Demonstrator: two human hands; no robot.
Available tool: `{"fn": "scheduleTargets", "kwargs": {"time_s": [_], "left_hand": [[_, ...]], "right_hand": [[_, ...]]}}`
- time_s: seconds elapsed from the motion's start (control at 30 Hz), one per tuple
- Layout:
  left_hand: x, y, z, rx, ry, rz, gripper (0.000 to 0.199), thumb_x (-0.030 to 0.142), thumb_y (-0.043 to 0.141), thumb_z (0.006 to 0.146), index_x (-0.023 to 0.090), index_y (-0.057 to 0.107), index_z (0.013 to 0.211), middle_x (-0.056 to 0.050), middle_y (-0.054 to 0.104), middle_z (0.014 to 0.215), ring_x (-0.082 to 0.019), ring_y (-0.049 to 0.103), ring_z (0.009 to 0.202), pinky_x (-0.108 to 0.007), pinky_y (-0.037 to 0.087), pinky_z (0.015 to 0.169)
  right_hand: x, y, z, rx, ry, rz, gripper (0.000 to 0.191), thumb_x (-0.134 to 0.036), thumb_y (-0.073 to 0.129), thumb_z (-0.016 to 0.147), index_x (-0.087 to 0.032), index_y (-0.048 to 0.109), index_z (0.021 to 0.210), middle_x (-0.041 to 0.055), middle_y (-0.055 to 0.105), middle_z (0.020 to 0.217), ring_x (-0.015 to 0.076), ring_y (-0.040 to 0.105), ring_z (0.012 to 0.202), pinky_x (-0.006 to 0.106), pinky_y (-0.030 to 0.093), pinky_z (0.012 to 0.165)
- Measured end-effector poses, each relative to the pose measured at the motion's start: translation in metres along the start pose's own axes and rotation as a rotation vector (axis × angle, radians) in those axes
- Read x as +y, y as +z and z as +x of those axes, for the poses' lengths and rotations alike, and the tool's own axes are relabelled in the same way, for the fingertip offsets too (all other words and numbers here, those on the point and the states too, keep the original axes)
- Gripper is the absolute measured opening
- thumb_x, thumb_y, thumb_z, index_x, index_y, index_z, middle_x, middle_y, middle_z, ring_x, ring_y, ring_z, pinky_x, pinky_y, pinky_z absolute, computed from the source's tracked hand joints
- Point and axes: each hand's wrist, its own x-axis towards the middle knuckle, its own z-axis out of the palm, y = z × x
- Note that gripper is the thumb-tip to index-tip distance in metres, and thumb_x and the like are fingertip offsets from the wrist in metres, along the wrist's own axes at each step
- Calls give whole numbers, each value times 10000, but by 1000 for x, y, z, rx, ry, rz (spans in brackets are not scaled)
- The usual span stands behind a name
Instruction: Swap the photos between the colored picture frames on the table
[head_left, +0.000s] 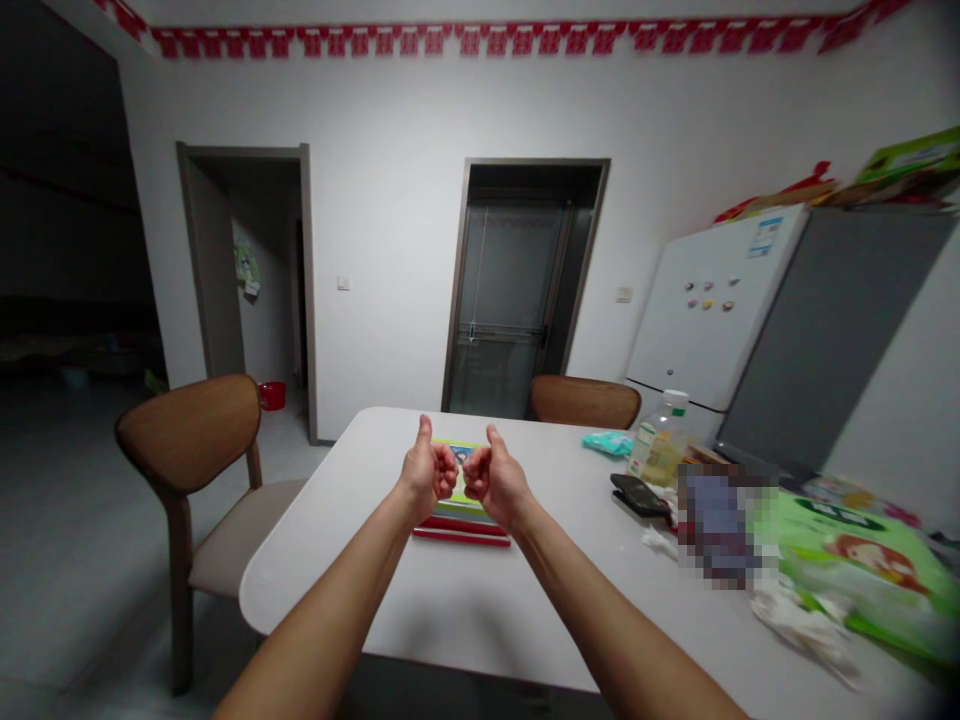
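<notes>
Thumbs (pixel 424 430) raised by a colourful stack (pixel 461 512)

Left hand (pixel 432 470) is curled into a fist, fingers folded towards the palm, thumb pointing up. The right hand (pixel 496 480) mirrors it, the two sets of knuckles facing each other, just apart. The stack, red at its base, lies on the white surface (pixel 330 510), partly hidden behind both hands; whether either touches it, I cannot tell. A bottle (pixel 658 440) stands well to the right.

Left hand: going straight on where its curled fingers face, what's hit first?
Probably the right hand: the left hand faces it across a narrow gap, though one view leaves depth uncertain. The colourful stack on the table shows behind them and likely sits lower.
</notes>
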Motion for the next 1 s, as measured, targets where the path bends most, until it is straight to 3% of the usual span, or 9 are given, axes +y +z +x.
{"fn": "scheduleTargets", "kwargs": {"time_s": [0.17,0.43,0.53,0.63,0.7,0.8,0.9,1.0], "left_hand": [[6,5,1,-43,-71,11,694,772,136,654,173,353,377,40,336,275,-26,218,231,-164,86,322],[0,-3,0,-22,-78,45,679,758,182,667,172,362,375,44,330,274,-26,212,229,-173,84,321],[-7,-9,4,17,-102,51,674,751,200,671,166,375,386,43,347,289,-26,233,239,-171,91,325],[-25,-23,8,98,-136,52,647,725,260,684,153,408,421,42,389,315,-26,281,258,-158,130,331],[-44,-36,9,171,-165,50,601,685,330,700,145,436,459,40,423,336,-28,316,269,-151,177,338],[-75,-52,7,253,-214,32,486,584,442,721,135,480,539,33,472,379,-49,393,298,-157,264,360],[-101,-56,5,288,-208,0,368,469,531,717,119,516,605,2,527,432,-85,478,352,-186,344,393],[-115,-50,3,299,-107,-45,304,405,569,697,103,560,722,-50,610,576,-139,580,498,-233,429,480]], "right_hand": [[-9,14,-1,-52,37,-118,567,-691,315,667,-193,290,397,-64,287,277,38,187,253,173,92,310],[2,13,3,-53,35,-231,572,-736,287,631,-207,259,415,-85,238,290,33,157,258,185,76,312],[12,7,13,-39,-25,-378,567,-732,206,656,-213,271,437,-87,228,317,42,163,277,199,123,319],[28,-11,27,63,-249,-906,546,-652,198,724,-192,405,513,-46,380,411,72,330,357,219,268,393],[39,-28,34,95,-377,-1259,440,-568,371,716,-165,521,622,7,519,569,115,470,534,239,337,517],[55,-50,37,58,-420,-1434,270,-339,639,564,-166,597,767,52,579,786,190,491,786,281,333,671],[65,-59,31,15,-458,-1543,252,-167,607,572,-180,608,823,65,569,878,206,452,876,302,303,739],[70,-56,17,-89,-499,-1620,226,-137,577,587,-182,604,807,57,566,873,190,452,859,296,307,749]]}}
